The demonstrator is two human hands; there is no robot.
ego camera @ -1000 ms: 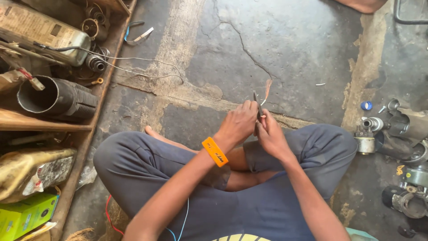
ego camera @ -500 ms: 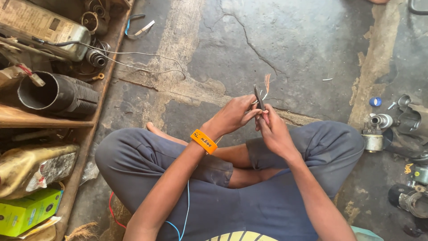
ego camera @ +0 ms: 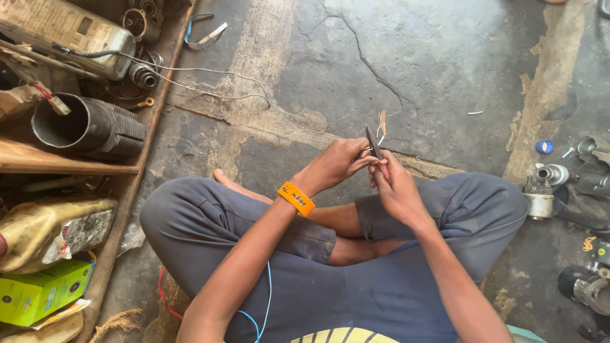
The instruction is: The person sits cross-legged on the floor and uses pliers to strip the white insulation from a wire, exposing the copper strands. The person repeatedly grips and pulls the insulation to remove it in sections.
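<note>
Two hands (ego camera: 368, 171) grip pliers (ego camera: 373, 143); green box (ego camera: 41, 292) lower left, beside yellowish jug (ego camera: 54, 232).

black ribbed pipe (ego camera: 89, 130), green box (ego camera: 41, 292)

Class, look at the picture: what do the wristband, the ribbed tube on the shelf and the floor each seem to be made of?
Wristband: probably rubber or silicone, a smooth matt orange strip.
Ribbed tube: likely black rubber or plastic, from its dull corrugated wall.
Floor: seemingly concrete, grey, cracked and stained.
</note>
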